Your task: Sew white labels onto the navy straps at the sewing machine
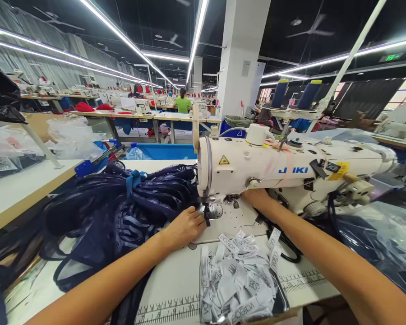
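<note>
Head view: your left hand is at the sewing end of the machine, just beside the needle plate. Its fingers are bent and drawn together at the edge of the navy cloth; you cannot tell from here whether they pinch it or only press on it. Your right hand reaches under the machine's arm, its fingers hidden behind the machine, so its grasp cannot be told.

The cloth lies in a heap of straps to the left of the needle plate, bundled with a blue tie and spreading over the table toward your left forearm. Between your forearms, near the table's front edge, a tray holds a loose pile of white printed labels, a few of them lying over its back edge. Black scissors lie to the right of the labels, partly under your right forearm. Beyond the machine, two navy thread cones stand on a rack, and farther off you can see a person in a green top.
</note>
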`<action>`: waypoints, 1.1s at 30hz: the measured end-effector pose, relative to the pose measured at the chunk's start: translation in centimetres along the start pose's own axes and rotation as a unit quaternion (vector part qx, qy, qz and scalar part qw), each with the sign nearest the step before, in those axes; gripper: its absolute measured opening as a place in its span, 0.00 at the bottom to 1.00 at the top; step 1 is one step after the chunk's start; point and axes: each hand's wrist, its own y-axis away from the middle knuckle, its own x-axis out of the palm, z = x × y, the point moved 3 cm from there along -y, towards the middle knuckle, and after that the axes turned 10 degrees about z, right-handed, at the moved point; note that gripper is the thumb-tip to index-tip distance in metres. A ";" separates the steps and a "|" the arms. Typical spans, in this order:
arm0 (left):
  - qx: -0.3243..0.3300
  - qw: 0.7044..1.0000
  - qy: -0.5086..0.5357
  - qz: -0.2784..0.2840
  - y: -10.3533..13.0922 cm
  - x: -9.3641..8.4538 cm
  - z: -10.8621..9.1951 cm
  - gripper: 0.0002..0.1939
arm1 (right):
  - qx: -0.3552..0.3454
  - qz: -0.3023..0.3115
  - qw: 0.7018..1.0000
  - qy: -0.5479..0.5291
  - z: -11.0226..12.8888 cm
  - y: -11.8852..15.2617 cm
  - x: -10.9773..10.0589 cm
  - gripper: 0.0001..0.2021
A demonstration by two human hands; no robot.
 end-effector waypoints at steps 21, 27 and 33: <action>-0.004 0.998 -0.030 0.062 -0.1 -0.4 -1.7 0.08 | -0.113 0.038 0.972 -0.205 9.7 4.6 -2.0 0.10; -0.033 0.999 -0.037 0.007 0.6 -0.7 -1.8 0.08 | -0.080 0.100 0.924 -0.361 8.8 3.0 -0.6 0.06; -0.045 0.998 -0.042 -0.003 0.1 -0.5 -2.0 0.09 | -0.063 0.123 0.907 -0.397 9.4 2.6 -0.8 0.08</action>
